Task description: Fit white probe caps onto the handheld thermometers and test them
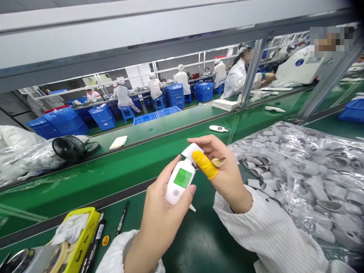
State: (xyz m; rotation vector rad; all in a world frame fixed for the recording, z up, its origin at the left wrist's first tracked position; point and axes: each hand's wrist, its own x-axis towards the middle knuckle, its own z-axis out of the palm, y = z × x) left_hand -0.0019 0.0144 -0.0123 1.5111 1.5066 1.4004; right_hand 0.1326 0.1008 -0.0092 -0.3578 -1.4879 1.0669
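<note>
My left hand (163,216) is wrapped around a white ear thermometer (174,190), whose small screen is lit green above a round grey button. With a yellow finger cot on its thumb, my right hand (224,176) pinches a white cap (192,152) at the upper end of the thermometer. From this angle I cannot tell how far the cap is on the tip. Something small and tan shows among my right fingers. A pale pointed piece juts out below the thermometer, and most of it is hidden by my left hand.
Clear plastic holds many grey-white shell parts (321,189) at right. A yellow bin (82,242), pens (122,218) and an orange ring (105,240) lie at lower left. Beyond runs a green conveyor belt (113,185) carrying another thermometer (218,129). Co-workers sit further back.
</note>
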